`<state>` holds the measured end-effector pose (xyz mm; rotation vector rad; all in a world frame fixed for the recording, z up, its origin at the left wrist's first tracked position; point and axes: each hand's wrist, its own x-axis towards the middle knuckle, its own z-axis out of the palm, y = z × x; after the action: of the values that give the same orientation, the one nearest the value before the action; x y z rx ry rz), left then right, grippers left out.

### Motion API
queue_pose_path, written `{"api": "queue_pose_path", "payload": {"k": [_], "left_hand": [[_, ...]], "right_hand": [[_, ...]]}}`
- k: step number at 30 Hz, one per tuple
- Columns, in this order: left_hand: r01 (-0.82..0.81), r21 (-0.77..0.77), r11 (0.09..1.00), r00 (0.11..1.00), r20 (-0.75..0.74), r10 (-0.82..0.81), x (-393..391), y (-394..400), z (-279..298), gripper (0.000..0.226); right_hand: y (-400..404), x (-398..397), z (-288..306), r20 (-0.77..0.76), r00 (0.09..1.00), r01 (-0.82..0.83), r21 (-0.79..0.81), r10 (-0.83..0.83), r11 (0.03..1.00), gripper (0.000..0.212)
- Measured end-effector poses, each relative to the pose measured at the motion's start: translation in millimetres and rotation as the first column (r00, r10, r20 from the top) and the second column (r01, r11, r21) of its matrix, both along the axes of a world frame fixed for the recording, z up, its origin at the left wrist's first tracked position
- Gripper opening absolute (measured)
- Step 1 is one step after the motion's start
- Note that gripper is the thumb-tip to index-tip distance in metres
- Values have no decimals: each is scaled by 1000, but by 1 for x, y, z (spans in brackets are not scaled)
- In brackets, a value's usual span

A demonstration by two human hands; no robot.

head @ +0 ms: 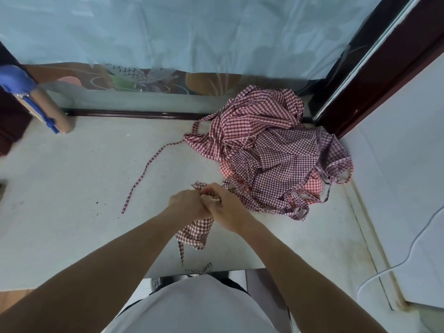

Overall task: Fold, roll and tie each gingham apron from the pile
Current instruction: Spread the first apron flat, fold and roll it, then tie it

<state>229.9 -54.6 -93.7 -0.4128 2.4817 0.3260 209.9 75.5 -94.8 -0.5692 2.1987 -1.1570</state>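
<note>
Two hands meet in the middle of the table, pressed close together over one apron. The left hand and the right hand both have their fingers curled tight around the cloth, and the knuckles touch. A little bit of checked cloth pokes out on top between the fingers, and a bit more sticks out at the far side of the hands. Most of the apron hangs out below the hands as a bunched lump that rests on the table, close to the person. One thin strap runs down from that lump toward the table edge. Another small piece of strap lies right at the edge, by the white shirt. The pile of red and purple checked aprons sits to the right and farther back, just beside the right hand, with loops of straps spilling out near it. One long strap from the pile trails left across the table. A brown roll with a blue part stands at the far left corner.
</note>
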Motion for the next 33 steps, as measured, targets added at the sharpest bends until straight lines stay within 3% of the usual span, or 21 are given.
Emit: {"api": "queue_pose_path", "payload": {"k": [5,8,12,15,21,24,27,29,30,31,33], "left_hand": [[73,-18,997,997,-6,-73,12,5,-32,38],[114,53,992,993,0,-114,16,7,-50,42],[157,173,972,985,-104,-141,23,3,-66,54],[198,254,947,978,-119,-172,30,1,-75,40],[398,42,916,909,-155,-388,32,1,-73,21],[428,41,903,894,-166,-416,27,-3,-78,21],[534,23,845,813,-288,-506,21,-5,-83,21],[435,205,876,884,-282,-373,15,0,-83,25],[262,373,890,959,-205,-196,11,2,-84,24],[35,530,847,996,-83,11,6,5,-85,23],[-347,726,594,924,156,349,-2,14,-90,23]], "right_hand": [[4,14,-55,188,966,189,-42,-178,981,20],[9,14,-76,177,946,273,15,-271,962,32],[17,10,-90,166,917,361,49,-364,931,56],[21,8,-99,125,909,393,57,-397,918,62],[21,2,-115,69,922,373,105,-381,922,61],[19,0,-120,49,941,329,112,-336,938,60],[21,0,-126,50,947,308,139,-318,941,58],[26,0,-130,59,949,300,141,-311,943,58],[28,0,-132,57,951,293,137,-303,946,58],[29,1,-133,62,953,286,133,-296,949,59],[31,2,-133,109,948,285,134,-300,949,63]]}}
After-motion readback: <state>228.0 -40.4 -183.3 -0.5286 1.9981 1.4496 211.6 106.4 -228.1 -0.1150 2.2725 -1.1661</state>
